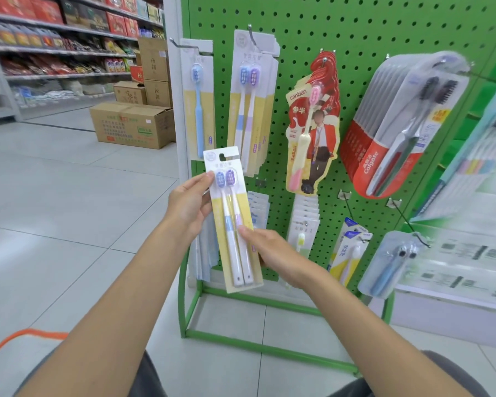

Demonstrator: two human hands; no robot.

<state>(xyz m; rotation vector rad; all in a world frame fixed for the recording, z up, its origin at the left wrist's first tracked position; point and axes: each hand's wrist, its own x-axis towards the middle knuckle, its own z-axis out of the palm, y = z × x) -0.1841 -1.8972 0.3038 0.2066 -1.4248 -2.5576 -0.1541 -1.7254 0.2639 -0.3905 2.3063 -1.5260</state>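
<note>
Yellow-and-white toothbrush twin pack (233,219) was held upright before the green pegboard rack (355,32). Left hand (188,206) gripped its upper left edge, thumb on front; right hand (272,252) pinched the lower right edge. Matching packs (254,101) hung above.

1. Green pegboard rack (355,30), standing on the tiled floor (55,196).
2. Upper hooks, left to right: single blue-brush packs (198,110), twin-brush packs (265,110), red canban packs (312,124), Colgate packs (398,133).
3. Lower hooks: smaller packs (302,233), blurred, seemingly also toothbrushes.
4. Floor left of the rack: cardboard boxes (132,124), some stacked.
</note>
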